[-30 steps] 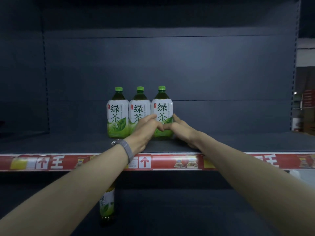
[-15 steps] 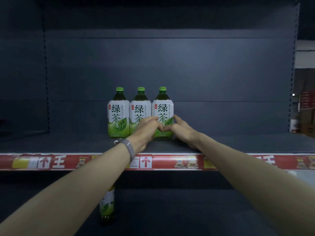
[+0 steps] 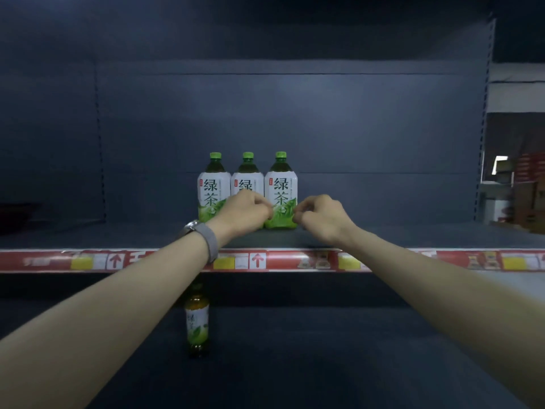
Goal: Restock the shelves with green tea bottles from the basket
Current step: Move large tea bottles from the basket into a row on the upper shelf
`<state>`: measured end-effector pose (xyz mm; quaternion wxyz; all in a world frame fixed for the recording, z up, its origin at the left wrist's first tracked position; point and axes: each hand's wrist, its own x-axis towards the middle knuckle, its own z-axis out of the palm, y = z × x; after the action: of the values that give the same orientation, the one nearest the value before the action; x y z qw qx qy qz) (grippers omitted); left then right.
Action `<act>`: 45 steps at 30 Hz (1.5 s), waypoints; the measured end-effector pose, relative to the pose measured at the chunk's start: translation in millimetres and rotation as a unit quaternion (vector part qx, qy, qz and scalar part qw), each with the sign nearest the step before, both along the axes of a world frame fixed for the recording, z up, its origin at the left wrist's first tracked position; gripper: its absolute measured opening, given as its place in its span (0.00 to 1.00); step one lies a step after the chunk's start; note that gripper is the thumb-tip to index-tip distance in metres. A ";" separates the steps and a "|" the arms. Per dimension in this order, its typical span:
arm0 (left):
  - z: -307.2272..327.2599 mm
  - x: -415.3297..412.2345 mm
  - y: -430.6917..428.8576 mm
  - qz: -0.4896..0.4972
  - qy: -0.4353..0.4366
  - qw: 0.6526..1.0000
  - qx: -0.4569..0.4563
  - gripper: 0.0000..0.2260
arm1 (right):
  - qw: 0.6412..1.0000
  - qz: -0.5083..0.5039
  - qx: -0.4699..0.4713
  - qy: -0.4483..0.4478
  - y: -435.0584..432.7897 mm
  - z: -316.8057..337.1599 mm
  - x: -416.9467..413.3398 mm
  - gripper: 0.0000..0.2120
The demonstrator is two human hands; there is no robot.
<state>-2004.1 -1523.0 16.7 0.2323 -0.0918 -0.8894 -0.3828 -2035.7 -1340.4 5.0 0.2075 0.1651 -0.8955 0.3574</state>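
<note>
Three green tea bottles stand in a row on the middle shelf [image 3: 383, 236]. The left bottle [image 3: 213, 187] and middle bottle [image 3: 247, 178] are partly hidden by my left hand [image 3: 241, 214]. The right bottle [image 3: 281, 196] shows in full between my hands. My left hand sits at its left edge and my right hand [image 3: 321, 218] at its right edge. Both have loosely curled fingers, with fingertips just at the bottle's lower sides, and grip nothing. The basket is out of view.
A smaller tea bottle [image 3: 197, 323] stands alone on the shelf below. A red price strip [image 3: 295, 260] runs along the middle shelf's front edge. The shelf is bare to the right of the row. Stacked cartons [image 3: 528, 196] show at the far right.
Both hands were wrapped round the front of the right bottle. They have come apart to its sides and off its label. The bottles have not moved.
</note>
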 end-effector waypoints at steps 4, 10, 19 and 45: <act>-16.0 50.6 5.2 0.002 0.018 0.998 -0.056 0.10 | 0.986 -0.017 0.150 0.068 6.0 -17.2 52.0 0.14; -77.9 113.9 8.9 0.037 0.018 0.995 -0.087 0.10 | 0.984 0.012 0.169 0.052 12.6 -75.8 118.1 0.13; -267.8 193.7 9.8 0.023 -0.172 0.976 -0.128 0.13 | 0.959 0.058 0.263 -0.088 34.8 -245.3 178.8 0.18; -517.5 261.1 60.3 0.091 -0.518 0.845 0.099 0.26 | 0.862 0.152 0.238 -0.421 67.4 -495.8 261.9 0.19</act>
<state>-1743.0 -1462.7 -500.9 -0.2206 0.2248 -0.8420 -0.4380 -1773.9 -1273.0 -490.7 -0.2918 0.1771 -0.9192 0.1963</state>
